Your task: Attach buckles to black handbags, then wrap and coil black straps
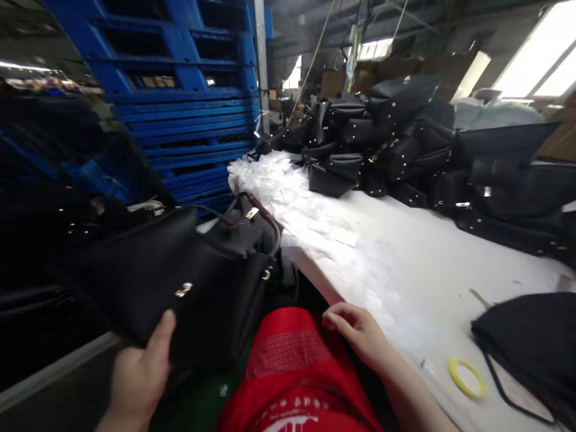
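A: Where is the black handbag (180,282)?
B: Off the left edge of the white table (405,258), just above the left hand (139,372) — thumb pressed on the bag's front, fingers hidden behind, gripping its lower edge.
A: And the right hand (355,330)?
B: At the table's near edge — fingers loosely curled, holding nothing, resting on the red cloth (292,366).

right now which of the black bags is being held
The bag at lower left, gripped by the left hand; the other bags lie piled on the white table, untouched.
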A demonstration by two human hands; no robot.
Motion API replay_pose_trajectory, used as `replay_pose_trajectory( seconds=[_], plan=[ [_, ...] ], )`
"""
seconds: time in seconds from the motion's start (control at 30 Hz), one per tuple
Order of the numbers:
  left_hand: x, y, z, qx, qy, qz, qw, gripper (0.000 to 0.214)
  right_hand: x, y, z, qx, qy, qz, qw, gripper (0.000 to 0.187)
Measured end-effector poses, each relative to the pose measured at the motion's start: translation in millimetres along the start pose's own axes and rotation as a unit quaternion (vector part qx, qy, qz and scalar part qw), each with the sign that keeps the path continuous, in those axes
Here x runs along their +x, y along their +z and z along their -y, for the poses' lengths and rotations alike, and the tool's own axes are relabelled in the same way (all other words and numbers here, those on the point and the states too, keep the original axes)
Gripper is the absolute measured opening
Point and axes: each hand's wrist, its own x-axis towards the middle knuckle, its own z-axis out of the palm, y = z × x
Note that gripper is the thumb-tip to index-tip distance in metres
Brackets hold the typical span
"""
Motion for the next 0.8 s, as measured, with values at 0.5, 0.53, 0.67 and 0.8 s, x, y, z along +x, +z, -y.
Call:
replay_pose_trajectory(
  seconds=[0.5, 0.53, 0.67, 0.8],
  plan=[
    [-68.8, 85.2, -28.5, 0.084, 0.340, 0.181, 0.919, 0.043, -3.8, 16.8, -13.9, 0.012, 0.005, -0.009, 1.000, 0.052],
    [-71.3, 86.9, -29.9, 0.118, 0.358, 0.170, 0.910, 0.044, 0.9, 19.1, -18.2, 0.029, -0.001, -0.012, 1.000, 0.065],
    [-89.5, 99.6, -33.6, 0.264, 0.416, 0.166, 0.854, 0.042, 14.8, 32.4, -20.9, 0.145, -0.035, 0.038, 0.988, 0.089],
    [-109.3, 116.8, -39.1, 0.336, 0.441, 0.211, 0.805, 0.034, 16.2, 52.0, -5.4, 0.162, -0.022, 0.052, 0.985, 0.070]
  ],
)
